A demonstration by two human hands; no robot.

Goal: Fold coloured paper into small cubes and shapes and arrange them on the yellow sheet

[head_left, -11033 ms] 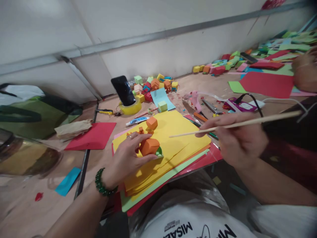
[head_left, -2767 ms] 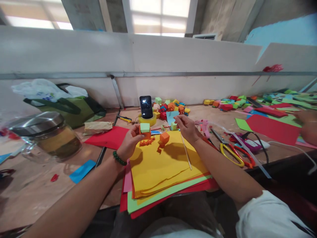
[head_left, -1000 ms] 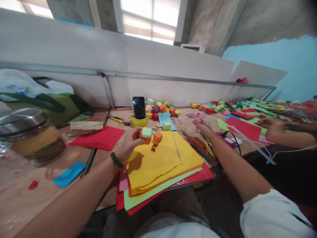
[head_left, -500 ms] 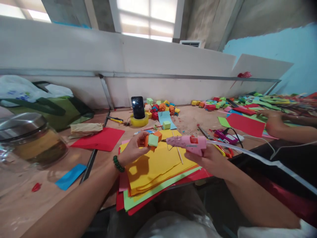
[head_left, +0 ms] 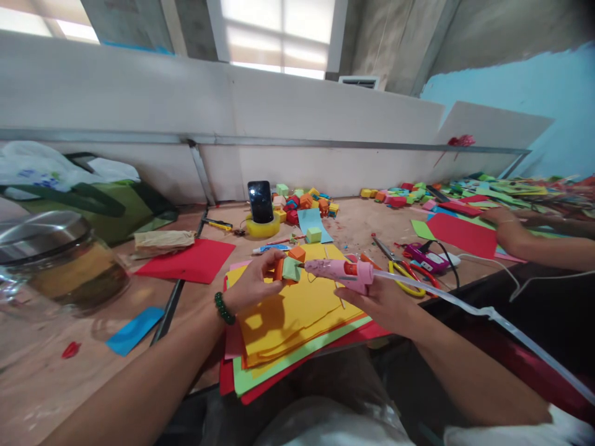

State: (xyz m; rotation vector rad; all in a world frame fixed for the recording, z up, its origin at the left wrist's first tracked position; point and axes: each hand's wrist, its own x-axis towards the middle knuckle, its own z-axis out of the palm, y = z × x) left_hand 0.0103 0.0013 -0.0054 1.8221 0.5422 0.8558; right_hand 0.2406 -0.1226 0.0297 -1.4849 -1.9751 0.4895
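In my left hand (head_left: 258,282), thumb and fingers pinch a small cluster of paper cubes (head_left: 291,270), pale green and orange. My right hand (head_left: 379,303) is wrapped round a pink hot glue gun (head_left: 341,271) with a long clear glue stick (head_left: 432,293) trailing from its back. The gun's nozzle points left and sits at the green cube; whether it touches I cannot tell. Below both hands lies a stack of coloured paper (head_left: 297,322), yellow on top. Just beyond it, a single light green cube (head_left: 313,235) rests on a blue paper piece (head_left: 307,218).
A phone (head_left: 260,201) leans in a yellow tape roll (head_left: 263,228) by a pile of cubes (head_left: 307,201). Scissors (head_left: 406,282) and a purple power strip (head_left: 426,257) lie right. A glass jar (head_left: 60,266) stands left. Another person's arm (head_left: 534,241) works at far right.
My right hand has moved the glue gun left, bringing its nozzle up to the cubes. My left hand has turned the cube cluster slightly. The scissors' handles are now more visible.
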